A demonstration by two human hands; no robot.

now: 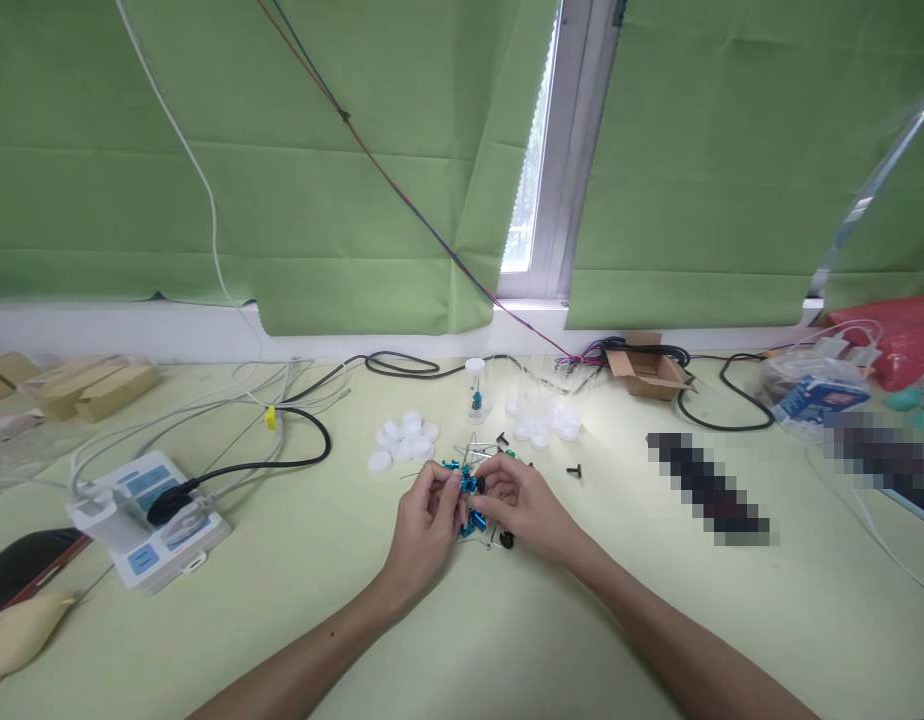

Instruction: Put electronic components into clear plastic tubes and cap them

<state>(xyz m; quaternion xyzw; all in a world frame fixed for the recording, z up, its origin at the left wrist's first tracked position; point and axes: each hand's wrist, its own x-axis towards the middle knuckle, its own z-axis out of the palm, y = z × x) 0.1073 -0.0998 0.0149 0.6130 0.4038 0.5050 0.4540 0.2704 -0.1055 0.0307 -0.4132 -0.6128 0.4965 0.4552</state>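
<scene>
My left hand (424,518) is closed in a pinch on a small shiny blue metal part (468,483). From the other side, the fingertips of my right hand (529,507) close on the same part, beside a dark round piece (481,484); the contact is partly hidden. Under and between the hands lie more blue metal pieces (475,522), thin metal rods (473,450) and a black round knob (506,540). A small black T-shaped piece (574,471) rests right of my right hand. Beyond the hands stands a clear capped tube (475,390) with a blue part inside.
White round caps (406,438) lie in a group behind my left hand. More clear tubes and white caps (539,437) are at the back right. A power strip (151,520) with cables sits at left. An open cardboard box (649,375) stands near the wall.
</scene>
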